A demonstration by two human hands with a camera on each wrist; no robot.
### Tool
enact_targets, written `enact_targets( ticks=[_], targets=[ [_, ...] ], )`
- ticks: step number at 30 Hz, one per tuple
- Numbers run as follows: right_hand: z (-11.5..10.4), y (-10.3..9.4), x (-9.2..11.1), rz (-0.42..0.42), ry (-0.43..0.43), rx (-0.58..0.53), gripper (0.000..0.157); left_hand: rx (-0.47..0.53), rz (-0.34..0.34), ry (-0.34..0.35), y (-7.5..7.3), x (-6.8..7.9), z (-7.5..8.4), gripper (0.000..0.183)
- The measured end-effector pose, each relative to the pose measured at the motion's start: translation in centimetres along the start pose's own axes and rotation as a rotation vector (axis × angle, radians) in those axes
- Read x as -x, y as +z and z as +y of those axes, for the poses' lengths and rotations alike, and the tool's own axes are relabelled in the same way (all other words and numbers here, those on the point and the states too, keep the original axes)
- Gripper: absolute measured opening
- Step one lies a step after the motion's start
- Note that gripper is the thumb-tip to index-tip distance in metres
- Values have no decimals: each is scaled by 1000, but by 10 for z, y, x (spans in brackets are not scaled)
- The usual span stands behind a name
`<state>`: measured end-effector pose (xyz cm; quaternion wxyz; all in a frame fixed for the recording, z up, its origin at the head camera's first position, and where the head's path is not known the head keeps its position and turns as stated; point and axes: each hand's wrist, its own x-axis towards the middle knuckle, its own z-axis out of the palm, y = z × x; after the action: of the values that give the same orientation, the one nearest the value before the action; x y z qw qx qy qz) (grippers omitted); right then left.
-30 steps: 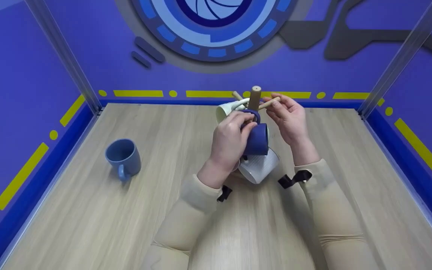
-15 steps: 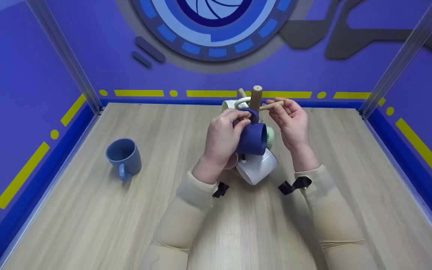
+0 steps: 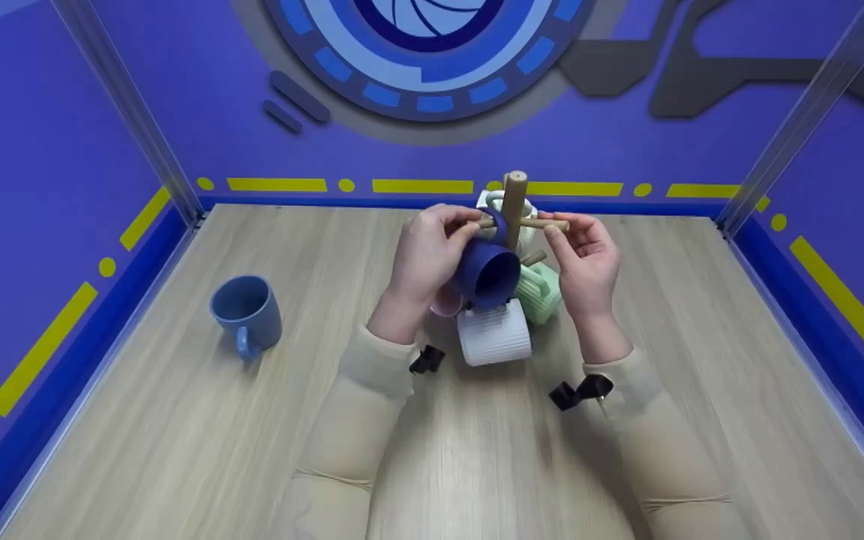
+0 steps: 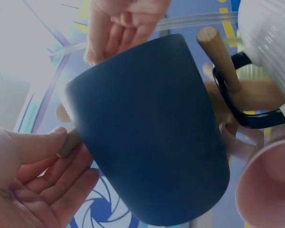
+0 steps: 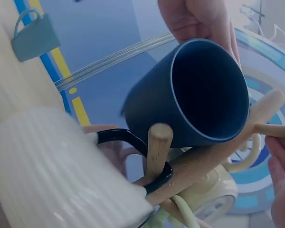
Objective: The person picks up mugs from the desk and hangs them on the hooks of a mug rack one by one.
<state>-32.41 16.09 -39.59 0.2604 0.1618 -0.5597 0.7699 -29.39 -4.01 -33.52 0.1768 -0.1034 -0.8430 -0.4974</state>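
Observation:
A wooden mug tree [image 3: 514,206] stands towards the back of the table. My left hand [image 3: 426,247] pinches the tip of its left peg [image 4: 71,144] between thumb and fingers. The dark blue mug [image 3: 481,274] hangs from this peg by its handle, its mouth tilted towards the front. On the opposite side, my right hand [image 3: 589,259] pinches another peg [image 3: 548,224] that carries no mug. Below hang a white ribbed mug [image 3: 494,335] with a black handle, a green mug [image 3: 541,294] and a pink mug [image 4: 270,190]. A cream mug [image 5: 213,192] is partly hidden behind the post.
A blue-grey mug [image 3: 248,307] stands upright at the left of the wooden table [image 3: 327,420], its handle facing the front. Blue panels [image 3: 402,161] with yellow marks enclose the back and sides.
The mug tree has turned between my hands. The dark blue and white mugs have swung left, the green mug has come into view, and the cream mug has moved behind the post.

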Motion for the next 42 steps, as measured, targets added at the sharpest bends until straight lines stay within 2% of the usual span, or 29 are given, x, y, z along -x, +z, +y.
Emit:
enact_targets(
  ticks=[6, 14, 18, 25, 32, 38, 42],
  targets=[
    [-1, 4, 12, -24, -191, 142, 17, -1, -19, -35, -5, -16, -7, 22],
    [2, 7, 13, -160, -576, 368, 27, -32, -27, -69, -6, -34, -16, 27],
    [2, 10, 12, -187, -681, 425, 28, -41, -45, -70, -5, -44, -17, 28],
    [2, 18, 9, -271, -731, 430, 27, -78, -71, -118, -3, -57, -17, 30],
    [3, 26, 8, -300, -707, 373, 28, -42, -75, -114, 2, -65, -21, 31],
    [4, 29, 8, -278, -688, 397, 25, 49, -8, -97, 7, -61, -29, 29],
    [6, 28, 8, -275, -684, 401, 23, 88, 73, -57, 8, -53, -31, 28]
  ],
)
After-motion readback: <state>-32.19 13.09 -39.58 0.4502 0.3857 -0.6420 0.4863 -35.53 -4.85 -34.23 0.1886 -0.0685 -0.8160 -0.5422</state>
